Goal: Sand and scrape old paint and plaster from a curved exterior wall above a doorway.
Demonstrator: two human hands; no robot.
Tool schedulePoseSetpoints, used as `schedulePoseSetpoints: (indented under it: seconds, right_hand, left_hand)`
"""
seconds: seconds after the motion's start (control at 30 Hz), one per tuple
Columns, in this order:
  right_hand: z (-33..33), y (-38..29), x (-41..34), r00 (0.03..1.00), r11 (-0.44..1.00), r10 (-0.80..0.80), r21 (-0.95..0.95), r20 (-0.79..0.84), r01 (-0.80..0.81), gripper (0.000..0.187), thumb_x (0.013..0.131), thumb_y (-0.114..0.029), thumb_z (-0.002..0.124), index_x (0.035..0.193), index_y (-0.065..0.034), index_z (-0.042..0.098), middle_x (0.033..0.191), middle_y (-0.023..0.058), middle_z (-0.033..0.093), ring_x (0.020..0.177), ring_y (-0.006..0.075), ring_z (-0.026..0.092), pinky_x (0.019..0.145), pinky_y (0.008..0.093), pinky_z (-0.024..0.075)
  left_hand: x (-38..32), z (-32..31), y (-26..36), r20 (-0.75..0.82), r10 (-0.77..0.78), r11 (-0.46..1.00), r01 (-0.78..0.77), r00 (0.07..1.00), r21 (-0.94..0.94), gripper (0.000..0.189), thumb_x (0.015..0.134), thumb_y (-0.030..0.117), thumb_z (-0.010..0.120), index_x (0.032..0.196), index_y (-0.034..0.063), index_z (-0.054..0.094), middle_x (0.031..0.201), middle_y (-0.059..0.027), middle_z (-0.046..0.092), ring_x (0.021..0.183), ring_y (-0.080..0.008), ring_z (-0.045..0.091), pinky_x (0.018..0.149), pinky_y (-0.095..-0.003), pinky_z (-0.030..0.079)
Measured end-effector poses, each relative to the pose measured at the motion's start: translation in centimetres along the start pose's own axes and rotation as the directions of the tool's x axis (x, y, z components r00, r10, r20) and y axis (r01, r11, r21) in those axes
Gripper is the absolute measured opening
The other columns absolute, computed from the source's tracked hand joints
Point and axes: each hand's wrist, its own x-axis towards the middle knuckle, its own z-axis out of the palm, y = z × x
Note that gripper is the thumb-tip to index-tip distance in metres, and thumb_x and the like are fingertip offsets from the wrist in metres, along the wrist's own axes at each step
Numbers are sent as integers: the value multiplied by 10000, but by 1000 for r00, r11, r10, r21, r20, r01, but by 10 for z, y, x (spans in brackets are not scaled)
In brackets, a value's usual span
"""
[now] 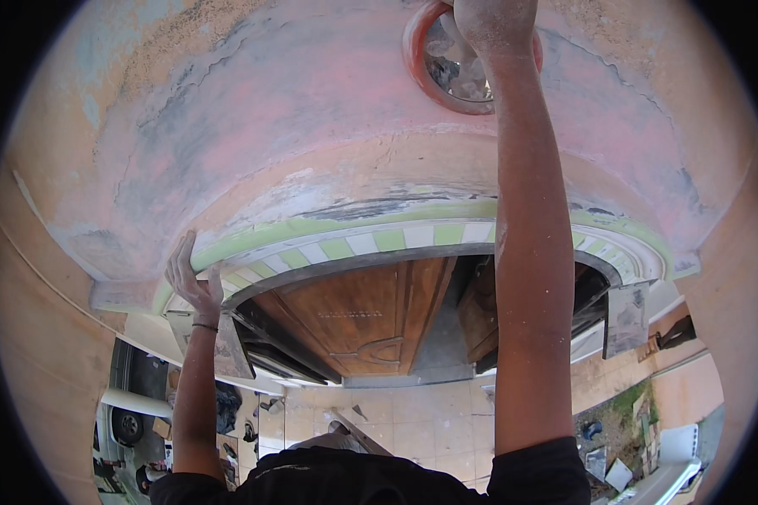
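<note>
My left hand (194, 278) rests on the left end of a green-and-white arched moulding (354, 243), fingers spread over its edge and a dark band round the wrist. My right arm reaches straight up across a round opening with a red rim (417, 66). Cut off by the top edge, my right hand (496, 22) lies over the upper part of this rim; its fingers are hidden, so what it holds cannot be told. Pale dust coats both hands. Between the moulding and the opening spreads a curved wall (303, 113) with patchy pink and grey coating.
Below the arch stands a carved wooden door (360, 315), with a gap beside it. Far beneath lie floor tiles (417, 416) and a plank (360, 432). A vehicle wheel (127, 426) and a white post (137, 403) show lower left, a white plastic chair (678, 442) lower right.
</note>
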Motion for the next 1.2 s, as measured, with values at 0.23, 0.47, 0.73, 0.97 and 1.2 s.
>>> schedulePoseSetpoints:
  seconds: [0.23, 0.47, 0.73, 0.97, 1.2]
  right_hand:
    - [-3, 0, 2, 999, 999, -42, 14, 10, 42, 321, 999, -202, 557, 892, 72, 685, 809, 83, 687, 807, 136, 617, 745, 308, 489]
    - [1, 12, 4, 997, 997, -77, 16, -24, 77, 307, 989, -198, 574, 880, 65, 690, 823, 86, 697, 818, 142, 629, 758, 305, 489]
    - [-8, 17, 9, 997, 996, -77, 48, -33, 78, 285, 995, -185, 576, 880, 43, 703, 845, 62, 701, 832, 129, 626, 772, 299, 491]
    - [3, 14, 3, 1000, 993, -2, 122, -23, 5, 266, 996, -178, 580, 899, 37, 705, 846, 54, 692, 835, 121, 619, 773, 290, 487]
    - [-4, 16, 10, 996, 994, -87, 71, -18, 88, 268, 992, -174, 577, 880, 35, 702, 837, 55, 689, 828, 118, 617, 769, 288, 488]
  left_hand:
    - [1, 5, -2, -30, 25, 999, -24, 999, 30, 583, 940, 463, 603, 1338, 37, 629, 1294, -129, 694, 1205, -329, 629, 1042, -433, 408]
    - [1, 7, -8, -71, 39, 999, -37, 997, 30, 591, 928, 504, 612, 1305, 51, 655, 1264, -121, 706, 1171, -323, 645, 1026, -425, 416]
    - [3, 15, -2, -77, 31, 999, -30, 997, 19, 585, 899, 492, 637, 1297, 63, 665, 1255, -112, 707, 1159, -312, 641, 1012, -424, 418]
    - [0, 7, -8, -51, 17, 999, -16, 999, 32, 600, 900, 504, 634, 1313, 70, 659, 1263, -107, 703, 1172, -313, 633, 1024, -419, 406]
    - [2, 9, -4, -41, 13, 1000, -12, 999, 22, 607, 908, 502, 623, 1324, 61, 651, 1283, -111, 692, 1181, -315, 625, 1029, -427, 401]
